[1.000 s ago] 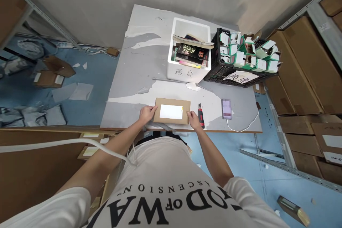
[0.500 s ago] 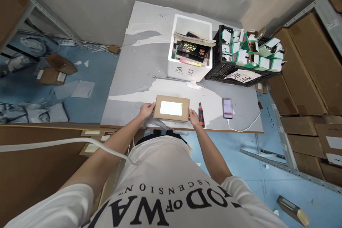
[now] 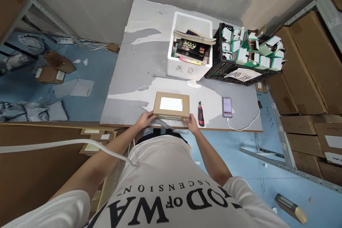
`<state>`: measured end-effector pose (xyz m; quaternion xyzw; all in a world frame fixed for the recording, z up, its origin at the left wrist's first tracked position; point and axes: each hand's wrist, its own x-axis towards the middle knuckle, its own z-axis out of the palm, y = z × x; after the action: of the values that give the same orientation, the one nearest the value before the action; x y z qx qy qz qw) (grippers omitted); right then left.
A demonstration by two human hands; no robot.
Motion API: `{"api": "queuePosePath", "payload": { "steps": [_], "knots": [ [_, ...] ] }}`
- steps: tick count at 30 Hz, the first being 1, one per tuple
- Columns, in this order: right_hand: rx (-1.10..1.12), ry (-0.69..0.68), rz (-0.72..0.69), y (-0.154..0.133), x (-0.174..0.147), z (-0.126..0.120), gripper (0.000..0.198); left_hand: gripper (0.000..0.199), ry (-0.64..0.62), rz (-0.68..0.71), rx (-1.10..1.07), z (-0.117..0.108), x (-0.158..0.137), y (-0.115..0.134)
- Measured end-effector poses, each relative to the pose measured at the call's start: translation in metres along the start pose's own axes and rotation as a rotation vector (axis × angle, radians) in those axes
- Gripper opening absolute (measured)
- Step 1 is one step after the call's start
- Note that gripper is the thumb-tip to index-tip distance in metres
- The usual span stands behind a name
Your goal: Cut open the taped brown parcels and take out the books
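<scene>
Flooring [image 3: 294, 192] in blue is spread beneath everything, and at the back a grey wall [image 3: 107, 0] is met by the bench [image 3: 144, 57], whose top is covered in grey and patched with pale, torn-looking areas. To the right of the bench, large cartons [image 3: 310, 64] are stacked against metal shelving. A white shirt [image 3: 157, 171], printed with black lettering, is worn by the person standing at the near edge.

Toward the far right of the bench a black crate [image 3: 217, 73] is placed, filled with white and green boxes [image 3: 243, 57] and fronted by a handwritten sheet. Just beside it, on its left, a white foam box [image 3: 184, 71] is set, marked by hand and loaded with books [image 3: 193, 51].

Near the front edge, left of the cutter, a brown box [image 3: 171, 113] is held between the two hands, its white label [image 3: 171, 104] turned upward. By the left hand [image 3: 145, 119] its near left corner is gripped; by the right hand [image 3: 191, 123] its near right corner is gripped. Whether its underside is touched by the bench cannot be told.

To the right, a phone [image 3: 227, 107] is laid flat and joined to a white cable [image 3: 244, 129]. Between phone and right hand, a red-and-black cutter [image 3: 201, 114] is laid, its tip pointed away from the person.
</scene>
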<state>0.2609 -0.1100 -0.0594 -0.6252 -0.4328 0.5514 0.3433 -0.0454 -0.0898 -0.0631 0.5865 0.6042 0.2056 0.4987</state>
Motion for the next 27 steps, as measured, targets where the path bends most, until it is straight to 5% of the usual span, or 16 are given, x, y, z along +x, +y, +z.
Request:
{"api": "queuePosePath", "payload": {
  "steps": [10,16,23,27],
  "knots": [
    [-0.395,0.112,-0.046,-0.053,0.019,-0.023,0.031,0.057,0.219,-0.045,0.328,-0.02,0.012,0.065],
    [-0.47,0.126,0.031,-0.064,0.039,-0.021,0.034,0.058,0.242,-0.127,0.42,-0.02,0.034,0.072],
    [-0.304,0.071,0.016,-0.04,0.042,-0.034,0.036,0.054,0.276,-0.117,0.43,-0.016,0.032,0.07],
    [-0.521,0.31,0.049,-0.01,0.035,-0.057,0.036,0.048,0.332,-0.129,0.404,-0.014,0.03,0.074]
  ]
}}
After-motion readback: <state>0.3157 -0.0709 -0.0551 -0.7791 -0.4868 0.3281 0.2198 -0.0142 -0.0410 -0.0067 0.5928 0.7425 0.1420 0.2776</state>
